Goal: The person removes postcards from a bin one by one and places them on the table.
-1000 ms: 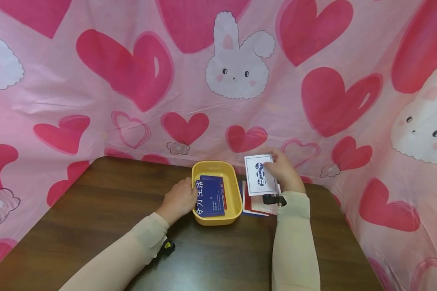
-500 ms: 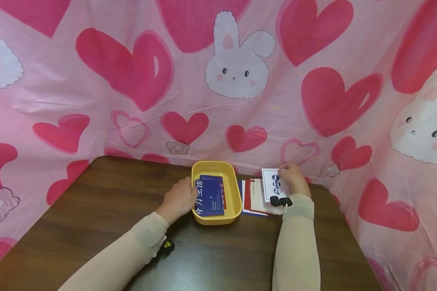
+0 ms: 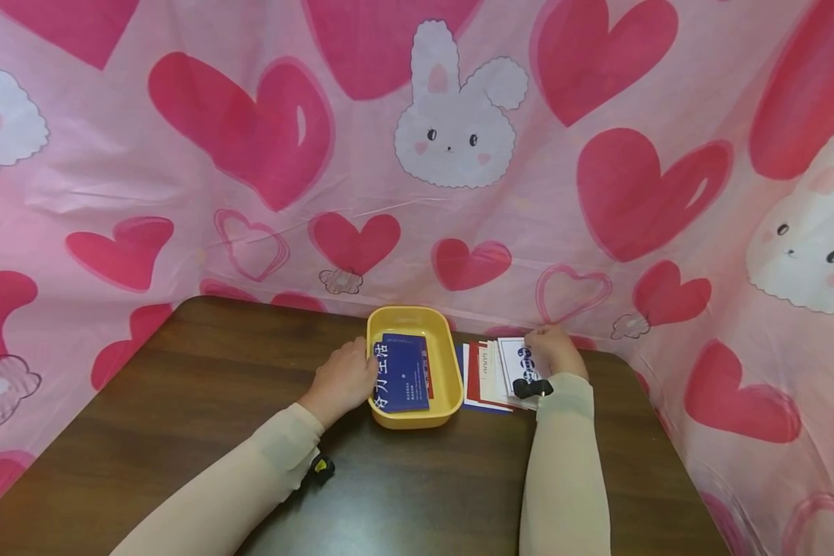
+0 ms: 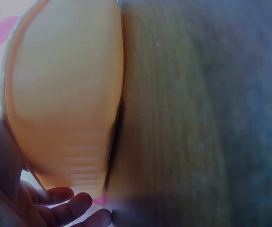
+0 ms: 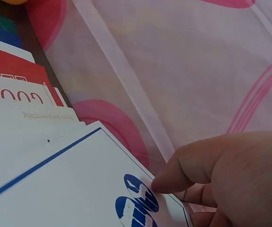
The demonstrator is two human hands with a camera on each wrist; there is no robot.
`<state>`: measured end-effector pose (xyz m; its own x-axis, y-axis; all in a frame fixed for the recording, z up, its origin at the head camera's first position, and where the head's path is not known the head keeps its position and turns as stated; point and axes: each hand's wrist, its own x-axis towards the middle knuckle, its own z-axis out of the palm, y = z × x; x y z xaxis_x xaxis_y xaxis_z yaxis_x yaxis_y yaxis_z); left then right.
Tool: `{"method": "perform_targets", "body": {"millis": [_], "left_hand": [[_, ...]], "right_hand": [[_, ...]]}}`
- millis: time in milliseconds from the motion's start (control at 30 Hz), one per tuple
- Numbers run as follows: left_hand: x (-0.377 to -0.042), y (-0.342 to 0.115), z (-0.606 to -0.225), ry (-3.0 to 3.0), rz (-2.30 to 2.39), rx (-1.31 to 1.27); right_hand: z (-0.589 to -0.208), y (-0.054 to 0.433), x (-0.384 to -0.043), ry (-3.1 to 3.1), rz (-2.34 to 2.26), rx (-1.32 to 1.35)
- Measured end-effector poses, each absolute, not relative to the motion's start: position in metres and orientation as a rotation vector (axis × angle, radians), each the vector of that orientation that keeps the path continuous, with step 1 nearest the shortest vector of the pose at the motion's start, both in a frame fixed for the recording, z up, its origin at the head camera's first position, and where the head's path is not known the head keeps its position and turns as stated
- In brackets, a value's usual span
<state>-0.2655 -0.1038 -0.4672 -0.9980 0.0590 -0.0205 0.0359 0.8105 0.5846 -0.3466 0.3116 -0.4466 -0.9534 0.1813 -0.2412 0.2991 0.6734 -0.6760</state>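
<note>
My left hand [image 3: 344, 378] grips the left side of a yellow plastic tray [image 3: 417, 422]; in the left wrist view its fingers [image 4: 76, 205] curl at the tray's end. Inside the tray lies a dark blue card [image 3: 403, 378] with white characters, a red-printed card partly hidden beneath it. My right hand [image 3: 559, 354] pinches the edge of a white card [image 5: 65, 184] with a blue border and blue round print, thumb on top. This card lies over the right end of a spread row of cards, among them a red one [image 3: 478, 386] and a cream one [image 3: 489, 371].
The dark wooden table [image 3: 201, 394] runs back to a pink cloth [image 3: 264, 131] with hearts and rabbits, which also hangs along both sides. The spread cards sit close to the tray's right wall.
My right hand has carried the white card rightward and lowered it onto the right end of the spread cards, uncovering the cream and red ones. The left hand and tray have stayed put.
</note>
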Motion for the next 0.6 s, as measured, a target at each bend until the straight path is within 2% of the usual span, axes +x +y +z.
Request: {"method": "perform_targets", "body": {"millis": [367,600], "left_hand": [[-0.266,-0.104,-0.468,2.941,0.959,0.072],[-0.266,-0.104,-0.469,2.946,0.981,0.087]], "right_hand": [[-0.452,0.306,-0.346,2.669,-1.122,0.503],[-0.458,0.303,-0.351,2.747,-1.007,0.472]]}}
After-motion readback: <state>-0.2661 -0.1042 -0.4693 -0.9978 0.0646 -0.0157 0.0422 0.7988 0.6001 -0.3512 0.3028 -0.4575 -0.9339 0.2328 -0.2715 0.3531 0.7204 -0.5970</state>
